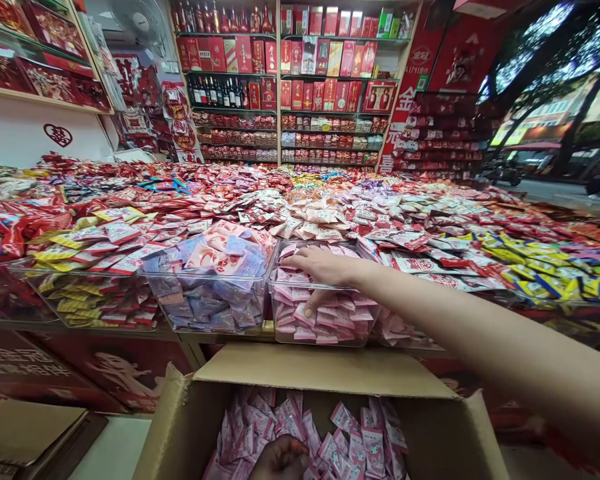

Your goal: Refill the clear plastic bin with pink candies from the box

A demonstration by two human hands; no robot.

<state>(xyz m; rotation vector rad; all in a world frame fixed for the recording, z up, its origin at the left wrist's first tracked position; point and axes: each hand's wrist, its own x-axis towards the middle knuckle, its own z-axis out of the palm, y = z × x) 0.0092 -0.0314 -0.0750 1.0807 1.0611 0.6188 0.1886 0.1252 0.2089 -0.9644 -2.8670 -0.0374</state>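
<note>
My right hand (pixel 325 270) reaches in from the right to a clear plastic bin (pixel 325 333) full of small pink candy packets (pixel 347 310). Its fingers lie stretched out over the packets at the top, and the thumb points down by the bin's front wall; whether it is inside or outside the wall I cannot tell. Lower down, my left hand (pixel 283 457) is in the open cardboard box (pixel 325 370), among loose pink packets (pixel 347 447). Its fingers are curled together in shadow, and what they hold, if anything, is hidden.
Left of the pink bin stands a clear bin of purple and pink packets (pixel 210 300), then one with yellow and red packets (pixel 95 300). Heaped wrapped sweets (pixel 310 213) cover the counter behind. Shelves (pixel 280 80) of bottles and boxes rise at the back. Flattened cardboard (pixel 27 430) lies lower left.
</note>
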